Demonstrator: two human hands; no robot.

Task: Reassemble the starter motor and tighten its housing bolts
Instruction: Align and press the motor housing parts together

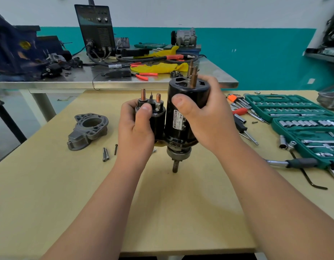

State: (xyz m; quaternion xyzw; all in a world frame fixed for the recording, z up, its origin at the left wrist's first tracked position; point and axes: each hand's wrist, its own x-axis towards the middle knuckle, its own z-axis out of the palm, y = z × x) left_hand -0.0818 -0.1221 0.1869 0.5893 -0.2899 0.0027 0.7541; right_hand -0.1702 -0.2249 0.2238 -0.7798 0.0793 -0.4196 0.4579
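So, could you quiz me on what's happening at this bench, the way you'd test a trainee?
1. True or false: the grey nose housing is fitted on the starter motor.
2. Which hand grips the solenoid?
3. Fill in: the loose bolts lie on the wooden ___.

Key:
1. False; it lies apart on the table.
2. The left hand; the right hand grips the starter motor.
3. table
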